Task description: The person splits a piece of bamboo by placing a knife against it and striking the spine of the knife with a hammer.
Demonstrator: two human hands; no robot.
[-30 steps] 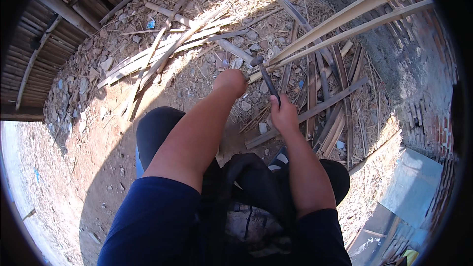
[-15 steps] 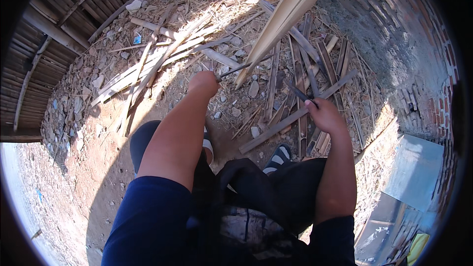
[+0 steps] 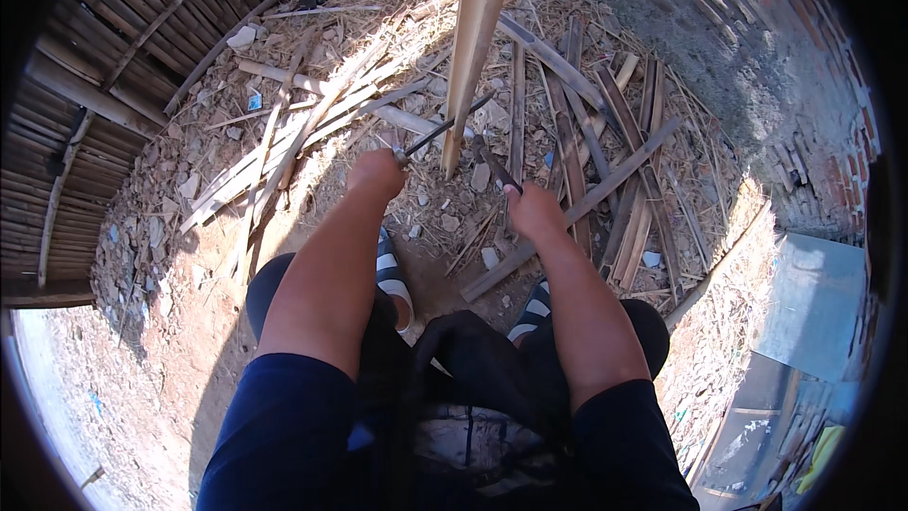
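A long pale split-bamboo pole [image 3: 478, 43] stands nearly upright ahead of me, its lower end just above the rubble. My left hand [image 3: 376, 174] is closed round the handle of a long, thin dark blade [image 3: 433, 135]. That blade crosses the bamboo near its lower end; whether it is wedged in, I cannot tell. In my right hand [image 3: 536, 211] is a shorter dark tool [image 3: 496, 166], shaped somewhat like a knife. Its far end is close to the bamboo's right side, with a small gap between them.
Bamboo strips [image 3: 284, 147] lie stacked at left, and darker slats [image 3: 629, 180] are scattered at right. Broken stones and straw cover the ground. A slatted bamboo wall [image 3: 90, 104] rises at left, a brick wall [image 3: 719, 28] at right. My sandalled feet are below.
The bamboo pole has swung from a rightward slant to nearly upright. My right hand has moved left with its tool, toward the pole. My left hand has shifted slightly left.
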